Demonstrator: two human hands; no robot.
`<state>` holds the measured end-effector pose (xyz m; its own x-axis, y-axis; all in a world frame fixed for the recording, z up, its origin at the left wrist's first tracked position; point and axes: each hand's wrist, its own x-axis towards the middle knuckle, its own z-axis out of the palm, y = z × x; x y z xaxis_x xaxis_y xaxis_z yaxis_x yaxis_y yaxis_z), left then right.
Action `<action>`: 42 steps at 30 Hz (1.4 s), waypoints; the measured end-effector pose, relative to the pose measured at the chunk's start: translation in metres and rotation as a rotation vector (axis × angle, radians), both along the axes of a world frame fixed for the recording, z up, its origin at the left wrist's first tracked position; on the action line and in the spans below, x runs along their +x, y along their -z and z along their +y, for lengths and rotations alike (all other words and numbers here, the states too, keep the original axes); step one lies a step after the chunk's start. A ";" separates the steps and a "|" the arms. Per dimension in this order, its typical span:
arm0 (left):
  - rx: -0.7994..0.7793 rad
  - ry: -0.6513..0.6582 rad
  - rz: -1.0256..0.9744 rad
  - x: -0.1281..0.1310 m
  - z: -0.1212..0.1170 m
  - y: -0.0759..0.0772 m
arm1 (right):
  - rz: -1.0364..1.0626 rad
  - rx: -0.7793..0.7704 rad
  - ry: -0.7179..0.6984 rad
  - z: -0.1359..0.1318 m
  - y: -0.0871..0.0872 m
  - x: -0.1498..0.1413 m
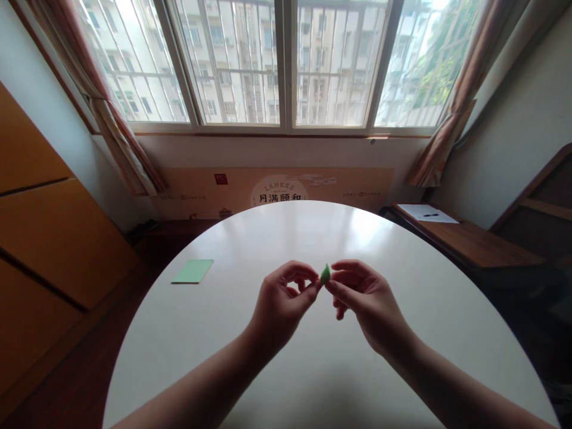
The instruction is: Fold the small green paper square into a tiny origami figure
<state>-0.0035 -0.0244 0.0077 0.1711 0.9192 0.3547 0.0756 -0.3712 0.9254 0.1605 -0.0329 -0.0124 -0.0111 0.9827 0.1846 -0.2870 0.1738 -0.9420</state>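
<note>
A small piece of folded green paper (325,274) is held up above the white round table (192,351), in the middle of the view. My left hand (286,292) pinches its left side between thumb and index finger. From the other side, my right hand (364,292) has its thumb against the lower right of the paper and its index fingertip at the upper right edge. The other right fingers are curled below. How the paper is folded is too small to make out. To the left, a stack of square green paper (193,271) lies flat on the table.
A brown side table (487,241) stands at the right with a white sheet (424,213) and a dark pen-like item on it. Behind the table are a printed banner board (187,185) and barred windows. An orange-brown cabinet (53,238) is at the left.
</note>
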 end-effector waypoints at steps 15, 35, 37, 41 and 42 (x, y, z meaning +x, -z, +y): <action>-0.243 0.224 -0.129 -0.002 0.008 0.000 | 0.003 0.025 -0.034 0.001 0.001 0.004; -0.249 0.225 -0.071 -0.003 0.009 -0.003 | -0.020 -0.045 -0.134 0.001 -0.001 0.001; -0.230 0.231 -0.023 -0.004 0.010 -0.001 | -0.015 -0.042 -0.126 0.001 0.000 0.002; -0.196 0.218 0.009 -0.005 0.010 0.001 | -0.022 -0.062 -0.130 0.000 -0.001 0.003; -0.187 0.212 0.007 -0.005 0.010 0.001 | -0.029 -0.067 -0.138 0.000 -0.001 0.004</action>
